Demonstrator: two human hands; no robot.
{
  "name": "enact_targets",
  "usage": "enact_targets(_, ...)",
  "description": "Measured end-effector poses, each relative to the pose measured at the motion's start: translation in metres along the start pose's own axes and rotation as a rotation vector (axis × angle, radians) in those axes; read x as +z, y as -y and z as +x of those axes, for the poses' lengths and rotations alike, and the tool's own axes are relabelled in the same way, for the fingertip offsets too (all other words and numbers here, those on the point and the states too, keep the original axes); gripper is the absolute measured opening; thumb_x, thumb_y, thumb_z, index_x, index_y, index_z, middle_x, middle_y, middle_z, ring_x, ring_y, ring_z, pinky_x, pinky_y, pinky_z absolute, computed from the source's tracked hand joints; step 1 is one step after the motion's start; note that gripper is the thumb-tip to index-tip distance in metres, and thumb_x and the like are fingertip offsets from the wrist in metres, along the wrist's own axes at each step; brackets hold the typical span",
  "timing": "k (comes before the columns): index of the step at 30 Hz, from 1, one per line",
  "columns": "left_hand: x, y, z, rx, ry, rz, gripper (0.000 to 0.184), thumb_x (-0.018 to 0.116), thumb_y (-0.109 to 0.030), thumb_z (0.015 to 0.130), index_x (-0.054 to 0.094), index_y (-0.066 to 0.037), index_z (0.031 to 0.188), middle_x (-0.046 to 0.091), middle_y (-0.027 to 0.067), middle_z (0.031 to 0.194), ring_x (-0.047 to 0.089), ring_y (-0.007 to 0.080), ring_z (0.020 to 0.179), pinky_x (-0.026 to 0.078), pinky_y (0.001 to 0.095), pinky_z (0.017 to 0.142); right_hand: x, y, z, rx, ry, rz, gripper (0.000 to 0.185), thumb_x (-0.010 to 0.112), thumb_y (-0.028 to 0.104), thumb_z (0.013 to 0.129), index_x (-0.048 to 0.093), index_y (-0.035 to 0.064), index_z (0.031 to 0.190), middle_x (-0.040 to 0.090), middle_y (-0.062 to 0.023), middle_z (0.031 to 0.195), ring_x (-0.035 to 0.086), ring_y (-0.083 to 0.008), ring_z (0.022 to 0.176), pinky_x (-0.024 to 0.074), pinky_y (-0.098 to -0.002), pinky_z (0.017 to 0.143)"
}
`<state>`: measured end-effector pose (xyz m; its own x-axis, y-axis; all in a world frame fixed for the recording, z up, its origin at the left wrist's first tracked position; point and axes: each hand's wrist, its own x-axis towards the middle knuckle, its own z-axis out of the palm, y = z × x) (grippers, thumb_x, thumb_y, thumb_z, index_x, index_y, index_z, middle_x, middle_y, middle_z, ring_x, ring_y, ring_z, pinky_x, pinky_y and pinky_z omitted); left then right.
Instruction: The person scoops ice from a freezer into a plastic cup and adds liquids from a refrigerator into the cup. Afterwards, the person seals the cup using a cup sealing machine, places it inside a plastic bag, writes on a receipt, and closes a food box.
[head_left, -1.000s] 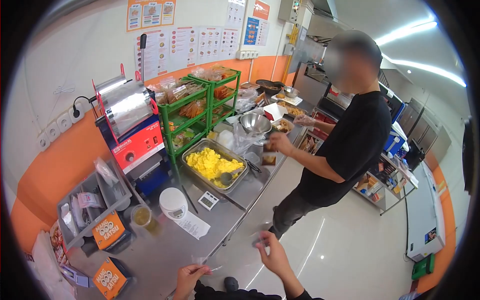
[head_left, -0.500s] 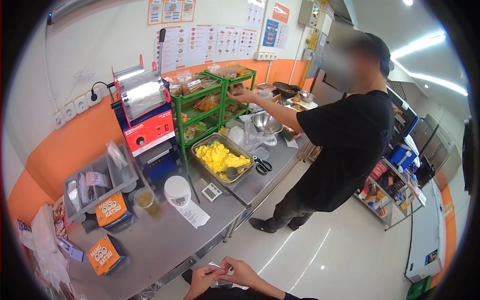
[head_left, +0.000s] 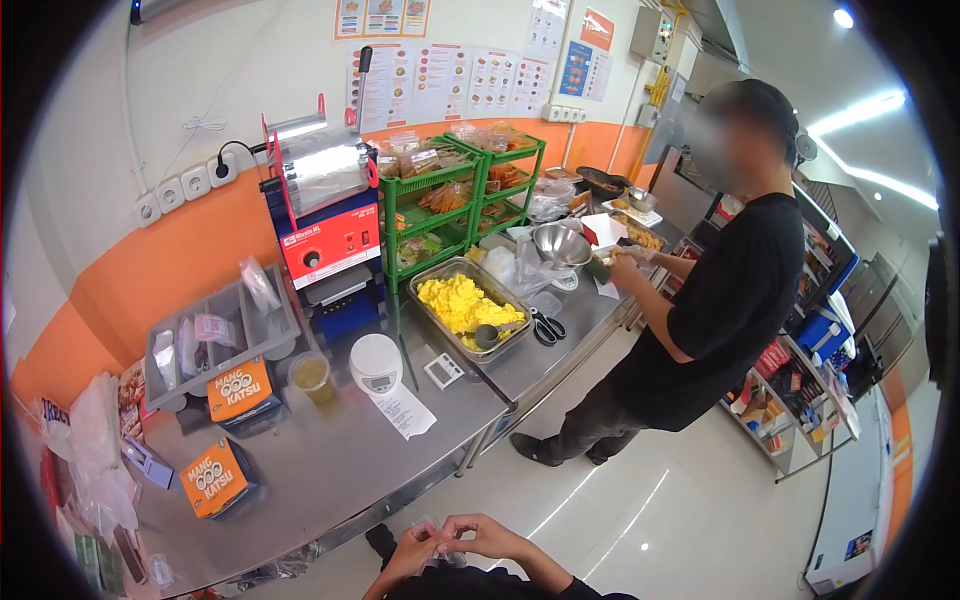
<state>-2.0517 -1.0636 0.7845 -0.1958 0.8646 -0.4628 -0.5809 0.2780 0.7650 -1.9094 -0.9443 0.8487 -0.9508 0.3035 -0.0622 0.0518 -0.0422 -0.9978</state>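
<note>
Head view: left hand [head_left: 411, 549] and right hand [head_left: 488, 538] meet, fingertips pinched on 1 clear plastic piece [head_left: 430, 522] beside the surface [head_left: 310, 470]. Likely light, limp, slippery; best held by its edges. Beyond: egg-yellow food [head_left: 458, 303] in tray [head_left: 425, 322].

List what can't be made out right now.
All in the head view:
- Clear plastic: full shape, covered by left hand and right hand.
- Paper slip: print too small.
- White scale: reading too small.
- Co-worker: held item, partly covered by fingers.

A commercial food kitchen, shown by steel counters [head_left: 330, 475], yellow food [head_left: 462, 305] and menu sheets [head_left: 440, 85]
</note>
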Motion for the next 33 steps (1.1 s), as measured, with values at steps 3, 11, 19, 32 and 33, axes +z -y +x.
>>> enact_targets(3,-0.005,0.005,-0.002,0.004,0.028,-0.17,0.016,0.068,-0.018,0.087,0.06,-0.004,0.084,0.06,0.0002,0.074,0.055,0.0061,0.064,0.044,0.0217,0.058,-0.001,-0.025,0.001,0.025,0.001,0.219,0.01,0.061,0.009,0.09,0.061,0.0003,0.093,0.062,0.0001,0.084,0.059,-0.0106,0.085,0.0457,-0.0273,0.083)
enact_targets(11,-0.014,-0.013,-0.018,0.24,-0.194,0.241,0.011,0.058,-0.01,0.09,0.058,-0.003,0.098,0.061,0.0032,0.084,0.058,0.0096,0.075,0.049,0.0245,0.067,0.033,-0.029,0.005,0.016,-0.451,0.456,0.006,0.06,0.009,0.092,0.057,0.0033,0.093,0.06,-0.0035,0.092,0.056,-0.0107,0.089,0.0453,-0.0271,0.082)
enact_targets(19,-0.008,-0.052,-0.035,0.236,-0.188,-0.175,0.014,0.059,-0.009,0.09,0.058,-0.002,0.102,0.061,0.0031,0.089,0.06,0.0123,0.078,0.051,0.0258,0.074,0.05,0.006,0.021,-0.098,-0.523,-0.231,0.024,0.074,0.023,0.081,0.057,0.0058,0.082,0.049,0.0051,0.068,0.044,-0.0054,0.066,0.036,-0.0234,0.06)
enact_targets(32,-0.002,-0.068,-0.025,0.229,-0.229,0.048,0.012,0.054,-0.009,0.091,0.059,-0.003,0.1,0.06,0.001,0.084,0.055,0.008,0.07,0.042,0.0209,0.061,0.02,-0.01,0.039,-0.033,-0.333,0.325,0.018,0.066,0.017,0.087,0.056,0.0047,0.077,0.049,0.0061,0.072,0.042,-0.0027,0.065,0.0332,-0.0191,0.056)
enact_targets(33,-0.001,-0.066,-0.025,0.264,-0.223,0.075,0.012,0.054,-0.009,0.091,0.059,-0.002,0.1,0.061,0.0014,0.086,0.055,0.0075,0.07,0.043,0.0207,0.061,0.023,-0.011,0.038,-0.021,-0.375,0.248,0.019,0.067,0.016,0.085,0.055,0.0052,0.076,0.048,0.0063,0.07,0.042,-0.0027,0.064,0.033,-0.0193,0.056)
